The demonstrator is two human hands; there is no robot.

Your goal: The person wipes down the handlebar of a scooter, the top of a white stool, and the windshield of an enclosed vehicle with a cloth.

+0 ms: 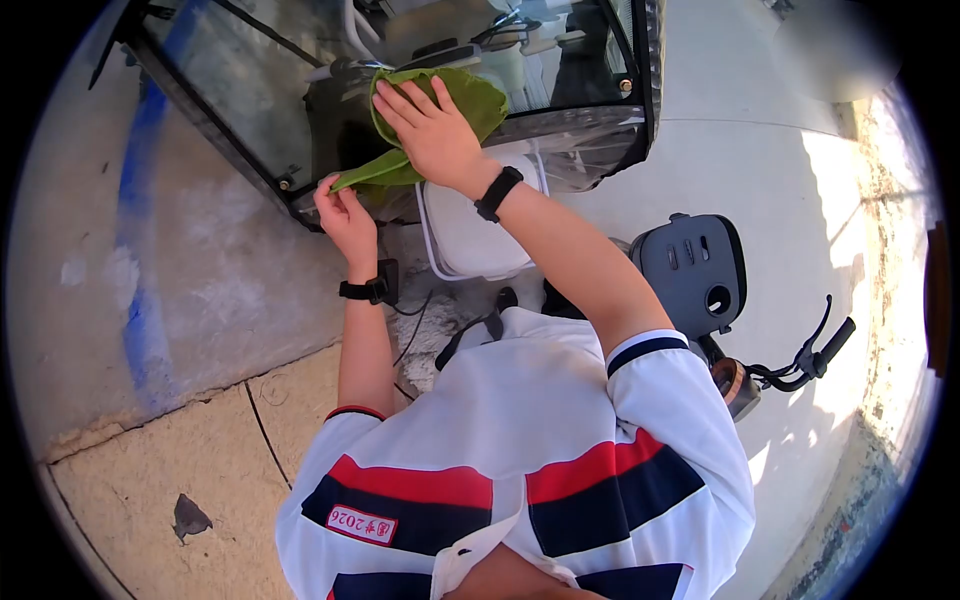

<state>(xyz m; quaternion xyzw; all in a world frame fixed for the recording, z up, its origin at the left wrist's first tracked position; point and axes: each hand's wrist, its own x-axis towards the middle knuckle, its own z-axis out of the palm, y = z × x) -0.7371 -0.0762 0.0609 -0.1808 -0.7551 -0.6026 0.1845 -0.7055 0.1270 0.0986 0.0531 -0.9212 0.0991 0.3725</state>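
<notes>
My right hand [432, 135] lies flat on a green cloth [480, 100], fingers outstretched, pressing it near the lower edge of a glass pane [235, 75]. Lower and to the left, my left hand [348, 222] pinches the narrow, drawn-out end of the same cloth between thumb and fingers. The pane sits in a black frame, and parts of a vehicle's inside show through it. Under my right forearm stands a white bucket [470, 235] with a wire-like handle, partly covered by my wrist and the cloth.
A grey scooter front panel [690, 270] and a handlebar [825, 345] stand close on the right. Clear plastic sheeting [590, 150] hangs along the frame's lower edge. Blue paint [135, 200] streaks the concrete at left. A dark cable [418, 325] hangs by my left wrist.
</notes>
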